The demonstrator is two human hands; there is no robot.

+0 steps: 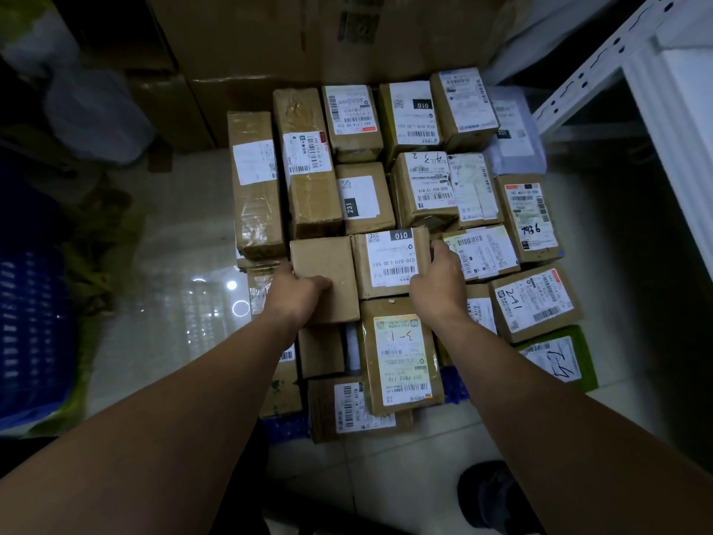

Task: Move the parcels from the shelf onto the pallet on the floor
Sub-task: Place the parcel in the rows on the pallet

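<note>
Cardboard parcels [359, 198] already cover most of the blue pallet [287, 428] on the floor [185, 264], some in a second layer, so the job looks well on. Left hand [299, 293] grips a plain box [328, 264], fingers curled round its left edge; right hand [440, 283] likewise clamps a labelled box [389, 260] at its right edge. Both boxes rest on the pile. What the white shelf [602, 67] holds is out of view, so what remains cannot be told

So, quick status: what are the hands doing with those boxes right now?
Left hand grips plain box. Right hand grips labelled 010 box. Both atop the parcel pile; nothing blocking.
</note>
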